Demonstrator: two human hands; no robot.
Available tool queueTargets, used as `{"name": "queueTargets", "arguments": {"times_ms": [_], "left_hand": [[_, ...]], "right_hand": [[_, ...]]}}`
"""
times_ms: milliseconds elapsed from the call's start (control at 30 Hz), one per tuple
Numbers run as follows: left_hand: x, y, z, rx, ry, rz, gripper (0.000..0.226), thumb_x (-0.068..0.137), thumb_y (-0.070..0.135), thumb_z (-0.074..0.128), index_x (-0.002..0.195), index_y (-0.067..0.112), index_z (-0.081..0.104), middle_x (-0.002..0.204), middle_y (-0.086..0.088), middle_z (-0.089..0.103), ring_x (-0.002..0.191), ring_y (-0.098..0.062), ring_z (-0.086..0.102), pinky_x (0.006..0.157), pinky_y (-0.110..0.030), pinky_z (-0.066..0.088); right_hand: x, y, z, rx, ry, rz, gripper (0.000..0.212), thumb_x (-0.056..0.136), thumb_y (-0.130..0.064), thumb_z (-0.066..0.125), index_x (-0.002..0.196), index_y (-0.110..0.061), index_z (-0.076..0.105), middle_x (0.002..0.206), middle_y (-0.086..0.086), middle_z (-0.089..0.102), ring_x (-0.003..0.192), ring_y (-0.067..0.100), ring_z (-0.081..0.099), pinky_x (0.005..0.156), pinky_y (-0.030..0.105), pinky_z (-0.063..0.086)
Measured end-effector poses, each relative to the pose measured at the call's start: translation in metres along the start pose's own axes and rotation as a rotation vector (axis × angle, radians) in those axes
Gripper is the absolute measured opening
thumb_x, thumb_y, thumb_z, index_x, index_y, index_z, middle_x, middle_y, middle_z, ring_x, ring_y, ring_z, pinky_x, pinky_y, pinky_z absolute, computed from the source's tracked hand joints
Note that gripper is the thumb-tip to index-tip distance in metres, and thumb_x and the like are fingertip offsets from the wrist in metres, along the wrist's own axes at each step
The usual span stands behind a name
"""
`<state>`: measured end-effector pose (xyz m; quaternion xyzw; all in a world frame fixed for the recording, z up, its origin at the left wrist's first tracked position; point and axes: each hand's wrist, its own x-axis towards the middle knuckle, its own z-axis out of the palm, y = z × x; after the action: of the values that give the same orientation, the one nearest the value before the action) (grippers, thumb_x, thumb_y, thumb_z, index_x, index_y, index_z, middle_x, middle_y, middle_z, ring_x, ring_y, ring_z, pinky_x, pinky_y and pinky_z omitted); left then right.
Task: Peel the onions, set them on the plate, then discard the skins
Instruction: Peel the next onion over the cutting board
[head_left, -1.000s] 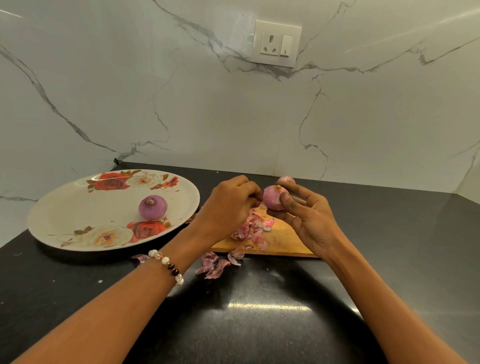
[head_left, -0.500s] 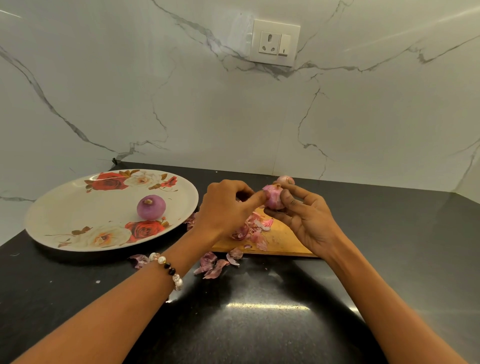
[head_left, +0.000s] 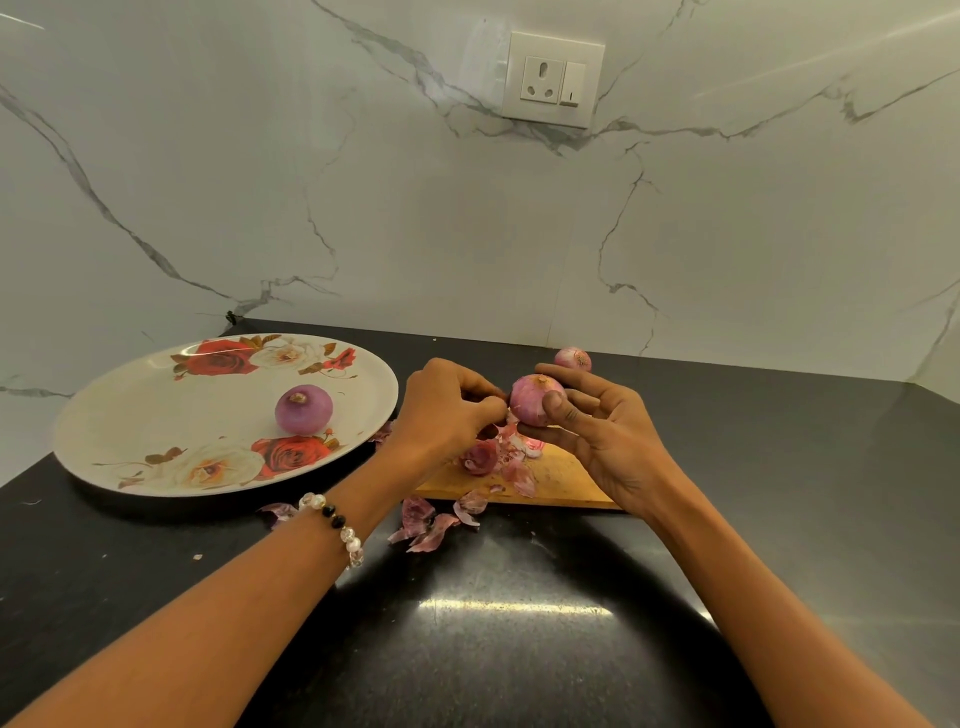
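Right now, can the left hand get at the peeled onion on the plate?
Probably yes. The peeled onion lies uncovered on the plate, left of the left hand, with nothing between them. But that hand is busy picking skin off the onion in the right hand.

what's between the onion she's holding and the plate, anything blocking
Only her own left hand, which sits between the held onion and the plate. The plate holds one peeled onion with bare room around it.

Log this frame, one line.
right hand holds onion | left hand pinches skin | peeled onion on plate
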<state>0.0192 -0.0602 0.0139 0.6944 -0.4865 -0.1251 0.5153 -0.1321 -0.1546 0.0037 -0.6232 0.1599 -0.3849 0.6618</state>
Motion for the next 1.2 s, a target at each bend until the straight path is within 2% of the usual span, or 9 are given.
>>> {"name": "queueTargets", "arguments": {"times_ms": [100, 167, 267, 533, 700, 867, 1033, 1133, 1200], "left_hand": [[0.0, 0.0, -0.001, -0.101, -0.023, -0.055, 0.009, 0.085, 0.015, 0.07, 0.09, 0.011, 0.076, 0.078, -0.003, 0.073, 0.067, -0.012, 0.071, 0.073, -0.031, 0.06], [0.0, 0.003, -0.002, -0.185, -0.061, -0.089, 0.015, 0.086, 0.024, 0.07, 0.085, 0.01, 0.076, 0.075, -0.004, 0.074, 0.069, -0.015, 0.072, 0.076, -0.036, 0.06], [0.0, 0.003, -0.001, -0.221, -0.102, -0.107, 0.024, 0.081, 0.033, 0.073, 0.087, 0.01, 0.076, 0.077, -0.003, 0.074, 0.07, -0.016, 0.072, 0.078, -0.039, 0.059], [0.001, -0.002, -0.001, -0.141, -0.065, -0.07, 0.014, 0.082, 0.022, 0.074, 0.079, 0.009, 0.077, 0.071, -0.005, 0.073, 0.064, -0.016, 0.071, 0.075, -0.041, 0.06], [0.005, -0.007, 0.0, -0.139, -0.033, -0.075, 0.014, 0.085, 0.02, 0.071, 0.078, 0.01, 0.077, 0.072, -0.005, 0.073, 0.067, -0.018, 0.071, 0.077, -0.046, 0.059], [0.001, 0.0, -0.002, -0.195, -0.084, -0.082, 0.043, 0.074, 0.05, 0.071, 0.076, 0.007, 0.076, 0.072, -0.01, 0.073, 0.068, -0.023, 0.071, 0.076, -0.048, 0.058], [0.002, -0.002, -0.001, 0.011, -0.035, 0.025, 0.03, 0.082, 0.038, 0.071, 0.073, 0.01, 0.077, 0.065, -0.007, 0.071, 0.065, -0.02, 0.067, 0.062, -0.035, 0.054], [0.003, -0.005, -0.002, 0.073, -0.03, 0.076, 0.034, 0.086, 0.033, 0.067, 0.066, 0.006, 0.075, 0.059, -0.013, 0.067, 0.056, -0.023, 0.06, 0.049, -0.02, 0.043], [0.004, -0.007, -0.001, 0.104, -0.022, 0.117, 0.038, 0.088, 0.03, 0.064, 0.063, 0.002, 0.072, 0.058, -0.017, 0.064, 0.057, -0.031, 0.059, 0.046, -0.018, 0.038]], "right_hand": [[0.0, -0.001, 0.0, 0.009, 0.001, 0.004, 0.044, 0.077, -0.01, 0.067, 0.12, -0.003, 0.062, 0.102, 0.009, 0.075, 0.1, 0.032, 0.07, 0.078, 0.039, 0.061], [0.001, -0.002, 0.0, 0.015, 0.009, 0.0, 0.045, 0.076, -0.01, 0.067, 0.12, -0.003, 0.061, 0.103, 0.011, 0.074, 0.1, 0.033, 0.071, 0.078, 0.038, 0.061], [0.001, -0.002, -0.002, 0.018, 0.01, 0.004, 0.043, 0.076, -0.01, 0.067, 0.119, -0.003, 0.062, 0.104, 0.012, 0.074, 0.099, 0.033, 0.071, 0.078, 0.039, 0.061], [0.0, 0.002, -0.003, -0.029, -0.009, 0.018, 0.045, 0.077, -0.013, 0.068, 0.12, -0.003, 0.062, 0.11, 0.016, 0.072, 0.101, 0.033, 0.07, 0.081, 0.043, 0.06], [0.001, 0.002, -0.002, 0.015, -0.02, 0.031, 0.045, 0.077, -0.012, 0.067, 0.12, -0.002, 0.061, 0.105, 0.012, 0.074, 0.101, 0.033, 0.07, 0.077, 0.039, 0.061], [0.001, 0.0, -0.003, 0.015, -0.019, 0.023, 0.049, 0.076, -0.011, 0.067, 0.123, 0.001, 0.06, 0.109, 0.019, 0.071, 0.1, 0.035, 0.07, 0.078, 0.04, 0.061], [0.0, 0.003, -0.003, -0.061, -0.046, 0.016, 0.048, 0.077, -0.011, 0.068, 0.123, 0.0, 0.06, 0.114, 0.021, 0.069, 0.099, 0.034, 0.071, 0.078, 0.04, 0.061], [0.0, 0.004, -0.002, -0.086, -0.051, 0.02, 0.049, 0.077, -0.011, 0.068, 0.124, 0.001, 0.059, 0.115, 0.021, 0.067, 0.1, 0.033, 0.071, 0.077, 0.039, 0.061], [-0.001, 0.003, -0.002, -0.083, -0.055, 0.023, 0.051, 0.077, -0.01, 0.067, 0.125, 0.002, 0.058, 0.115, 0.022, 0.067, 0.099, 0.033, 0.071, 0.075, 0.037, 0.061]]}}
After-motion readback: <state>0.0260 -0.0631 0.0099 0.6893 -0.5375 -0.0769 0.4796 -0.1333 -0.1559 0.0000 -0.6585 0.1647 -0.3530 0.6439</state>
